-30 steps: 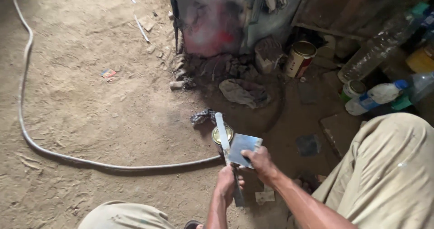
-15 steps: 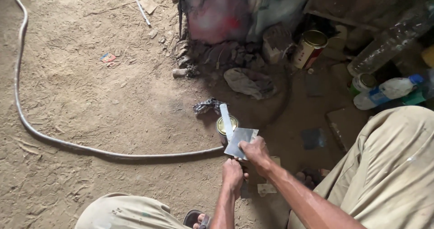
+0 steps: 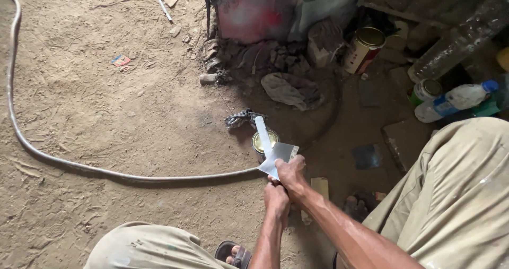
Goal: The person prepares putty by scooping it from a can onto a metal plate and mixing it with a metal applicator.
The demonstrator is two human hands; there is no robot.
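I am gripping a flat grey metal scraper blade (image 3: 280, 156) in my right hand (image 3: 292, 175), fingers curled tight over its lower edge. My left hand (image 3: 277, 200) is closed just below, touching the right; what it is clutching I cannot tell. A narrow pale strip (image 3: 263, 133) is angling up from behind the blade, over a small open tin (image 3: 264, 142) sitting on the dirt floor (image 3: 106, 115). A long hose (image 3: 79, 165) is curving across the ground to my left. Beyond are lying a crumpled rag (image 3: 289, 90), a paint can (image 3: 362, 49) and plastic bottles (image 3: 450, 102).
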